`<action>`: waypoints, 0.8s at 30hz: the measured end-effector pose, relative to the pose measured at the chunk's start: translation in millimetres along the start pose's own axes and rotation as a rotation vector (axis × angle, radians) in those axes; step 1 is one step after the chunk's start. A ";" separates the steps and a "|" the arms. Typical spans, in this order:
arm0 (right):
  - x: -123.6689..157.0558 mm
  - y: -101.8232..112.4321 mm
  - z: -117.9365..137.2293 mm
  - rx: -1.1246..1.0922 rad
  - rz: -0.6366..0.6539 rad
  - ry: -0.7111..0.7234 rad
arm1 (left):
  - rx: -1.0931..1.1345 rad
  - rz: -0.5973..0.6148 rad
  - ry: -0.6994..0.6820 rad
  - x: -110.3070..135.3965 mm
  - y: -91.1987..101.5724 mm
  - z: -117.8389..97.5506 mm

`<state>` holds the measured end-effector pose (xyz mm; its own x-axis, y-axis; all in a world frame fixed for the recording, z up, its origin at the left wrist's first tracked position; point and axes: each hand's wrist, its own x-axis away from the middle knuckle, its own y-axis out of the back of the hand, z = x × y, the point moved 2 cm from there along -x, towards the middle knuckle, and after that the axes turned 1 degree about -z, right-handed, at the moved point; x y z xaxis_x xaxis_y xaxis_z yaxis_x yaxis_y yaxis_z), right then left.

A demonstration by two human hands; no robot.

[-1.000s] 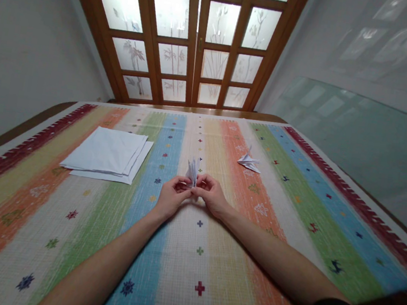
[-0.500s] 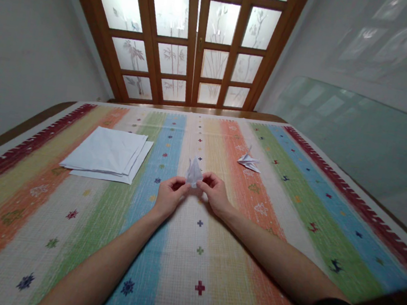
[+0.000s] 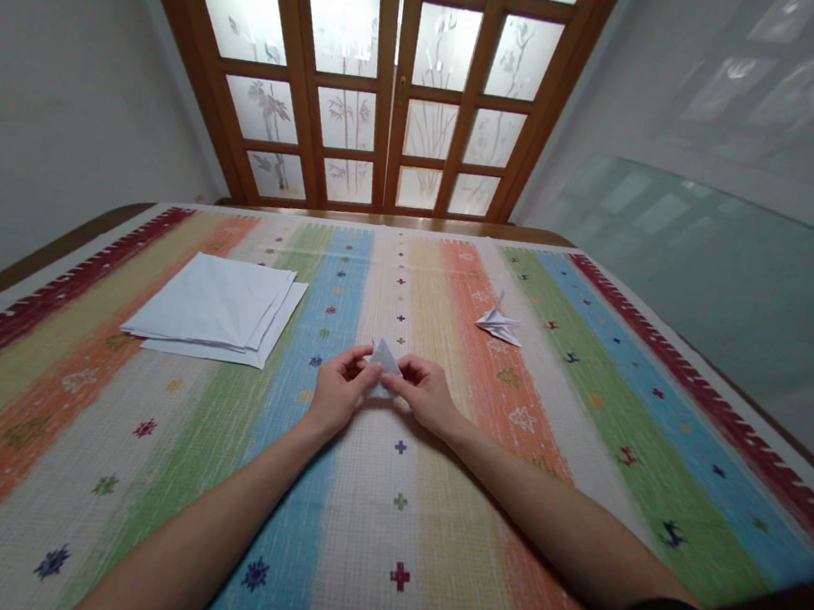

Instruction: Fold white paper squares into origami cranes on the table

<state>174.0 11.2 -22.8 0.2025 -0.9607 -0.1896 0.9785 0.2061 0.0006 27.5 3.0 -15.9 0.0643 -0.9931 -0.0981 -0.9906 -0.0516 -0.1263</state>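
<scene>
Between both hands is a small folded white paper (image 3: 385, 354), its pointed top standing above my fingers. My left hand (image 3: 344, 385) pinches its left side between thumb and fingers. From the right, my right hand (image 3: 426, 393) grips it too, with the thumb pressed on the near face close to the left thumb. Part of the paper is hidden behind the thumbs. Off to the right lies a folded paper crane (image 3: 499, 324), apart from both hands.
On the left sits a stack of white paper sheets (image 3: 214, 303), slightly fanned. A striped cloth (image 3: 379, 503) covers the table. Beyond the far edge stand wooden glazed doors (image 3: 396, 91), and a glass panel (image 3: 723, 259) leans along the right wall.
The folded paper has come down and tilted, now showing a wider, lower triangular shape. My right hand has shifted slightly left, bringing the thumbs closer together.
</scene>
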 end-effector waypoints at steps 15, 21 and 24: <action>10.9 3.0 9.6 0.477 -0.258 0.292 | -0.327 -0.175 -0.244 8.7 -1.1 -5.1; 11.7 4.3 6.8 0.499 -0.250 0.344 | -0.335 0.023 -0.122 18.2 -12.5 -6.8; 11.8 1.0 6.0 0.445 -0.153 0.340 | -0.306 0.000 -0.090 14.8 -10.2 -5.8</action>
<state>177.6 -1.1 -19.2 0.1057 -0.8445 -0.5250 0.9325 -0.0992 0.3473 37.9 -11.8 -10.4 0.0608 -0.9806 -0.1864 -0.9801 -0.0940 0.1748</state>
